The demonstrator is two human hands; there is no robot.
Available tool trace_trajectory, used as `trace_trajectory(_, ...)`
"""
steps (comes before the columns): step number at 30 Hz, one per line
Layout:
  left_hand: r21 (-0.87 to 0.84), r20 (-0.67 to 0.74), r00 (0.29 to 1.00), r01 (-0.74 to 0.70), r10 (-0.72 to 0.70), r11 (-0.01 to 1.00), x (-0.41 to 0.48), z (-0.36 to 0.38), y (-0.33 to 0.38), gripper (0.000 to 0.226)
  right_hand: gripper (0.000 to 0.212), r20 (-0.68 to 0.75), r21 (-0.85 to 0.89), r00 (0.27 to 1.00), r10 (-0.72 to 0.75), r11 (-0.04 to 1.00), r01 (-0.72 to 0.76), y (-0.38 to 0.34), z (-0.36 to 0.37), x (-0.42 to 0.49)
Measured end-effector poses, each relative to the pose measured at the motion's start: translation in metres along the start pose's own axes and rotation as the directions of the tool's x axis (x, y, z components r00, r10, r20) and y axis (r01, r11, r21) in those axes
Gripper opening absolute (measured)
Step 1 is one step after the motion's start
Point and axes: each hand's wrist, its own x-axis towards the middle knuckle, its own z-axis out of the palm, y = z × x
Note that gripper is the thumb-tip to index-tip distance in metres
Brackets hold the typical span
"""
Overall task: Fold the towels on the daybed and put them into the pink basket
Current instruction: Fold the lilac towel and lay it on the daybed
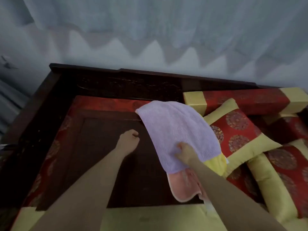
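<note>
A lilac towel [176, 130] lies spread on top of a small pile on the daybed. Under it a yellow towel [216, 165] pokes out at the right and a pink towel [185, 185] at the near end. My right hand [185, 153] presses on the lilac towel's near part, fingers bunching the cloth. My left hand [129, 140] is a closed fist with nothing in it, resting on the dark wooden panel [103, 155] just left of the towels. No pink basket is in view.
Red and gold cushions [236, 132] and a bolster [241, 100] crowd the right side of the daybed. A dark carved wooden backrest [126, 85] runs along the far edge, with pale curtains [150, 30] behind. A yellow mat edge [150, 219] lies nearest me.
</note>
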Motion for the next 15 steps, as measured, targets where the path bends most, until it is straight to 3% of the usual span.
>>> trace_trajectory(4,0.029,0.098,0.991,0.09,-0.093,0.995,0.022,0.035,0.006,0.031,0.07,0.165,-0.225,0.986,-0.026,0.972,0.063,0.019,0.03,0.018)
trace_trajectory(7,0.033,0.122,0.986,0.108,-0.112,0.994,0.038,0.05,0.009,0.032,0.045,0.148,-0.342,0.986,-0.082,0.931,0.129,0.028,0.036,0.036)
trace_trajectory(9,0.035,0.115,0.988,0.099,-0.103,0.994,0.047,0.058,0.007,0.032,0.023,0.114,-0.35,0.985,-0.133,0.922,0.165,0.029,0.036,0.045)
trace_trajectory(11,0.035,0.125,0.985,0.112,-0.115,0.993,0.054,0.062,0.004,0.035,0.018,0.079,-0.29,0.98,-0.183,0.936,0.198,0.03,0.036,0.051)
trace_trajectory(13,0.088,0.169,0.985,0.024,-0.039,0.996,0.056,0.061,0.001,0.051,0.023,0.012,-0.169,0.965,-0.262,0.95,0.261,0.034,0.033,0.053)
trace_trajectory(15,0.33,0.248,0.961,-0.2,0.12,0.922,0.056,0.059,-0.004,0.078,0.022,-0.074,-0.077,0.944,-0.322,0.946,0.316,0.031,0.027,0.049)
